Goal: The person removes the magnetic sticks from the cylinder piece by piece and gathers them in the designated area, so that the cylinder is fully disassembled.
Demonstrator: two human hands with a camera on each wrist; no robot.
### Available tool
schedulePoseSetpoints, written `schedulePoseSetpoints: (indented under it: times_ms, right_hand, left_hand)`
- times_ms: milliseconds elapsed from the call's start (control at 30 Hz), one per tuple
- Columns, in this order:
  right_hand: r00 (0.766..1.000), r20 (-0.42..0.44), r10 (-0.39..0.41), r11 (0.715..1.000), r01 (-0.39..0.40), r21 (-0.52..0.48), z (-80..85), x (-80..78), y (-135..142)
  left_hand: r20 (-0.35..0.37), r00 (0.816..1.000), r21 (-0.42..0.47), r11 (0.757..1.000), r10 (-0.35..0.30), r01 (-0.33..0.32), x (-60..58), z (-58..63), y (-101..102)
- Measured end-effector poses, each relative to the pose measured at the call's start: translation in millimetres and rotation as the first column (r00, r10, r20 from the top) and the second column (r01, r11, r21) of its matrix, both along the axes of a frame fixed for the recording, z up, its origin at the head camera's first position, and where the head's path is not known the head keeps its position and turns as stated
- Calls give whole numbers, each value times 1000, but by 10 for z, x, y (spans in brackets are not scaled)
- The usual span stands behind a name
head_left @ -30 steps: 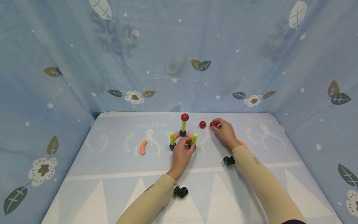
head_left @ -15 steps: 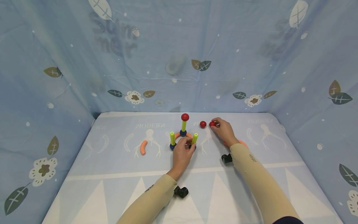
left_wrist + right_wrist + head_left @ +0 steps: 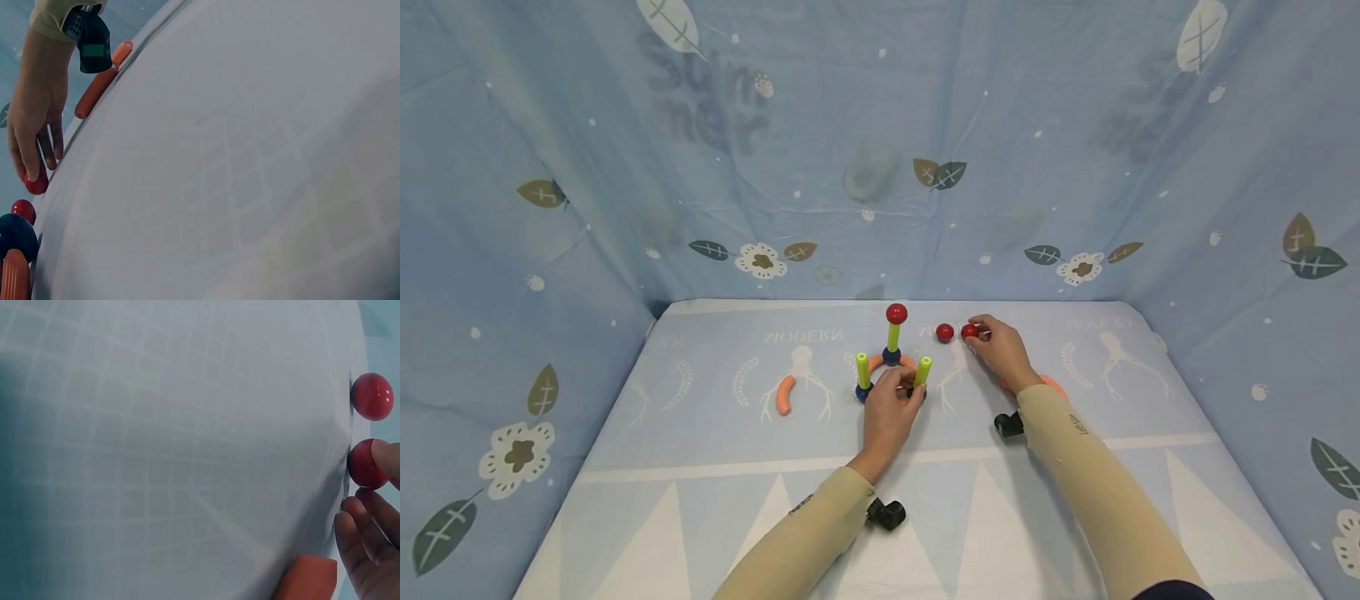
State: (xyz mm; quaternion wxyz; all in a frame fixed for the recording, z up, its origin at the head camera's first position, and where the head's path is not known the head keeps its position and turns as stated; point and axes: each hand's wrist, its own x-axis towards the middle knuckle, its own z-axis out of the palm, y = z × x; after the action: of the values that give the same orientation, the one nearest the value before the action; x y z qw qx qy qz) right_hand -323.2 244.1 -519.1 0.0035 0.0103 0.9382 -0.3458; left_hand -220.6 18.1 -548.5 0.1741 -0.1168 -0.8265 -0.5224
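Note:
A small toy frame stands mid-table: an orange ring [image 3: 877,362] of curved pieces, dark blue ball joints [image 3: 864,392] and upright yellow-green rods [image 3: 862,369]. The rear rod carries a red ball [image 3: 897,314]; the two front rods are bare on top. My left hand [image 3: 889,417] grips the frame at the foot of the front right rod [image 3: 922,368], covering most of that joint. Right of the frame, my right hand [image 3: 1003,354] pinches a red ball [image 3: 367,464] between thumb and fingers, low at the cloth. Another red ball [image 3: 944,333] lies just left of it.
A loose orange curved piece [image 3: 784,395] lies left of the frame. More orange pieces [image 3: 1052,384] lie partly hidden by the right wrist. Black wrist cameras [image 3: 891,515] hang under both forearms. A patterned blue curtain [image 3: 820,167] encloses the table's back and sides.
My right hand has shifted very slightly left with the pinched red ball, mostly in the first half second. The left hand stays put on the frame.

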Motion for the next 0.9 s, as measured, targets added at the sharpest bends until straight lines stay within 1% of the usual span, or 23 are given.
schedulePoseSetpoints:
  times_ms: [233,367,500,600,767,900]
  right_hand:
    - [1000,10,-2,1000,2,-3,12,26,8]
    - [1000,13,-5,1000,5,-21,19,51,16]
    - [1000,0,-4,999,4,-36,21,76,28]
    - [1000,-18,5,1000,-6,-25,10,94,33]
    - [998,-49,37,999,-35,25,-8,130,28]
    - [996,-77,50,998,-47,36,20,171,11]
  left_hand:
    - [8,1000,1,1000,1,-1,1,-2,8]
    - [2,1000,-7,1000,9,-9,5,-4,9]
    - [-3,1000,-12,1000,14,-14,8,-8,9]
    - [-9,1000,-12,1000,14,-14,10,-10,10]
    - [-14,1000,-7,1000,12,-12,15,-15,5]
    - [-17,1000,3,1000,9,-9,12,-23,0]
